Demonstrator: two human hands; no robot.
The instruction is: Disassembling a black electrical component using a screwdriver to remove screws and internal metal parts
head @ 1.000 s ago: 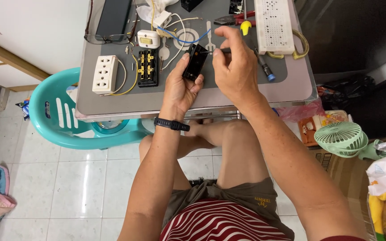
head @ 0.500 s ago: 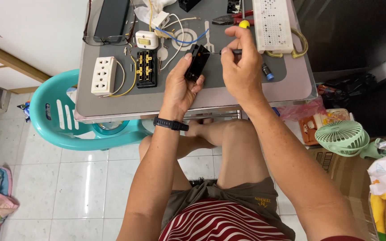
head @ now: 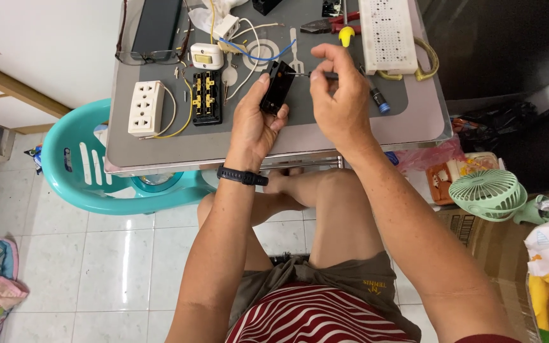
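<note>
— Hands first: what has each one got?
— Left hand (head: 253,124) is clamped around a small black electrical part (head: 277,95), thumb on its right face and fingers curled behind it, holding it just above the grey table (head: 160,149). Right hand (head: 340,101) has its fingertips pinched together on a thin screwdriver (head: 312,75), whose tip touches the upper end of the black part.
— Where is that on the table?
— Near the middle, slightly toward the near edge. A black wristband (head: 242,176) sits on the left wrist.
— And around them?
— To the left lie a black terminal block (head: 206,98) with brass contacts and a white socket (head: 145,108), joined by yellow wire. Farther off, a white perforated board (head: 387,26) and red-handled pliers (head: 332,25). A turquoise plastic chair (head: 90,181) stands below the table's left side.
</note>
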